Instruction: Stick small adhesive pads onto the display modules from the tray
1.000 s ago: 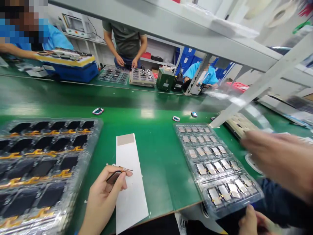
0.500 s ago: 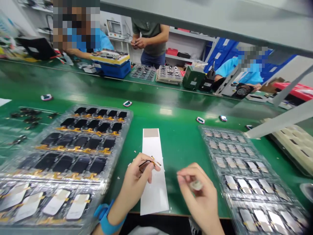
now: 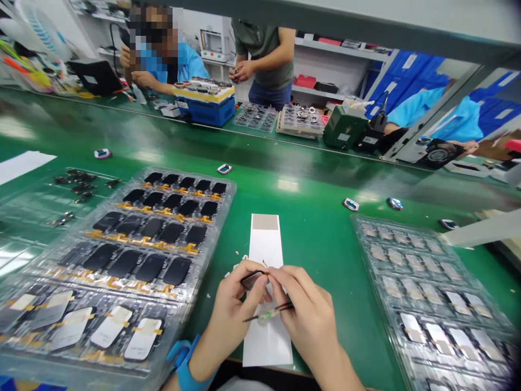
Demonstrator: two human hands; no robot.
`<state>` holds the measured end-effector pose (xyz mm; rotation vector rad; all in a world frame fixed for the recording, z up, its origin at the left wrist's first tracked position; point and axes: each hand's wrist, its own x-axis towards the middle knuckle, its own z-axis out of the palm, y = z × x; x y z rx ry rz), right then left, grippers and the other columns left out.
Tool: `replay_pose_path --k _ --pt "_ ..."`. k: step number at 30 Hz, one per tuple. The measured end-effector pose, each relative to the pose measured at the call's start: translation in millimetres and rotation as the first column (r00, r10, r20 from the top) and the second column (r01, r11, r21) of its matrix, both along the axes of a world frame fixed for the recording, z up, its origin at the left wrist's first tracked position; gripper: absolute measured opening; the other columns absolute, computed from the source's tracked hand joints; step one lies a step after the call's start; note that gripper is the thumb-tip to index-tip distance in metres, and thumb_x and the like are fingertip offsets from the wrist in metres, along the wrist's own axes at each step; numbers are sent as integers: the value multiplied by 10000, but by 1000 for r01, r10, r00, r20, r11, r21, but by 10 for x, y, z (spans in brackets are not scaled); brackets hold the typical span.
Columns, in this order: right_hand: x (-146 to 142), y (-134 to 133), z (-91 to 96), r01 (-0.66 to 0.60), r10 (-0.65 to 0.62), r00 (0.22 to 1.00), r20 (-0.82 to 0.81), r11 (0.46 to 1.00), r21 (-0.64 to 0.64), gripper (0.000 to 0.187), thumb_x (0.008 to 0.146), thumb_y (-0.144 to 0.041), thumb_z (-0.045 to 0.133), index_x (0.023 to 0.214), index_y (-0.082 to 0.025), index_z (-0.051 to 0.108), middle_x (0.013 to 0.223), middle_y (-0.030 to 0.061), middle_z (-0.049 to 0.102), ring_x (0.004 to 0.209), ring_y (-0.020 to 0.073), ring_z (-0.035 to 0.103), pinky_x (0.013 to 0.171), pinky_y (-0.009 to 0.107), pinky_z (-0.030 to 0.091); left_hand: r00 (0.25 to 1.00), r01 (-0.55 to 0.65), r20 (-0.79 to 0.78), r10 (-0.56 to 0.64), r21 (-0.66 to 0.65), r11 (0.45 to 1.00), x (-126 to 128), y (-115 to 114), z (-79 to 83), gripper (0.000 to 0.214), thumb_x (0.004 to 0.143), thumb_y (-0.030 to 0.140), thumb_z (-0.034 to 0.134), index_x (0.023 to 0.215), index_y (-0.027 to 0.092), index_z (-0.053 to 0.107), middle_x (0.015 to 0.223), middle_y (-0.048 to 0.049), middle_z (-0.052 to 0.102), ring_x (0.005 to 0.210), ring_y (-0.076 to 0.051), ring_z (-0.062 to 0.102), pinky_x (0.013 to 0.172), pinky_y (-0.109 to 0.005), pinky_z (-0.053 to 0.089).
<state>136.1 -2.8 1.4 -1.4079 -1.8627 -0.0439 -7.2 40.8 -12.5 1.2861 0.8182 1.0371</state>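
Green and glossy, the counter (image 3: 334,250) stretches toward a shelved workroom. Near its front edge, a dark-rimmed part (image 3: 254,278) is held up above a white strip (image 3: 264,247). The left hand (image 3: 234,298) pinches this part between thumb and bent fingers. Close against it, the right hand (image 3: 309,298) is nearly closed, its thumb and forefinger brought together at the part's edge; its curled fingers also have one end of a thin, dark-ended piece (image 3: 266,315), blurred, which hangs below. A blue wristband (image 3: 189,364) circles the left wrist.

To the left sits a clear tray (image 3: 226,203) with rows of black screens (image 3: 178,271), its nearest row showing pale backs. To the right, another clear tray (image 3: 386,304) carries silvery pieces. Small frames (image 3: 350,205) lie scattered beyond. Across the counter, a person in a dark shirt (image 3: 264,60) stands near a blue box (image 3: 211,111).
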Motion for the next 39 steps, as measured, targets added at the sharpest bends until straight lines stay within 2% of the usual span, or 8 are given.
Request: replay_pose_path --k 5,11,16,23,27,30,34,39 --pt "-4 63 67 -25 25 1000 1 999 -24 165 968 -123 485 1043 -167 626 908 65 685 750 145 673 616 229 487 998 -9 -61 14 77 997 -18 1 -33 107 964 268 589 951 186 655 765 0 637 665 -122 613 627 -205 478" --pt "173 284 283 -89 -4 952 -307 953 -290 121 874 -143 550 795 -209 613 769 -5 628 687 120 591 624 218 435 998 -53 -18 53 6 999 7 -2 -46 134 952 310 597 904 188 622 756 -4 656 539 -91 539 480 -180 416" --pt "237 474 151 -109 -133 880 -456 878 -466 135 778 -225 638 649 -205 601 690 -6 626 634 136 547 585 239 382 972 -214 84 220 -69 974 -21 16 -21 179 959 374 594 915 202 570 656 44 571 590 -91 529 541 -175 407" --pt "258 523 -96 -203 -173 793 -584 828 -522 109 775 -291 618 782 -198 675 839 45 706 709 162 605 639 262 423 969 -183 144 201 -134 974 -25 0 -46 230 970 434 583 951 219 502 633 69 516 591 -89 469 541 -188 352" --pt "216 499 -27 -334 -167 705 -689 779 -531 186 790 -356 634 846 -187 690 795 43 702 559 111 516 515 236 351 990 -40 130 55 -119 992 -31 -37 -66 234 992 452 544 1003 228 478 637 70 523 595 -93 466 543 -203 329" --pt "151 465 47 -482 -149 625 -766 699 -529 251 787 -435 671 809 -185 665 685 24 680 491 98 486 500 238 372 992 52 117 -38 -114 992 -38 -65 -74 237 997 455 538 1004 234 453 664 68 531 611 -96 475 560 -211 334" --pt "106 422 128 -636 -141 525 -839 590 -497 377 813 -558 644 719 -195 605 544 12 640 454 116 514 499 256 427 996 35 80 -28 -83 996 -42 -67 -79 229 1005 450 523 1007 238 437 674 70 510 628 -100 473 590 -221 347" --pt "124 413 160 -673 -162 469 -868 571 -470 403 787 -577 697 713 -192 608 540 5 633 441 102 492 456 236 388 1000 18 26 -17 -22 1000 -41 -53 -79 210 1018 439 497 1023 237 439 686 67 489 642 -109 467 612 -231 353"
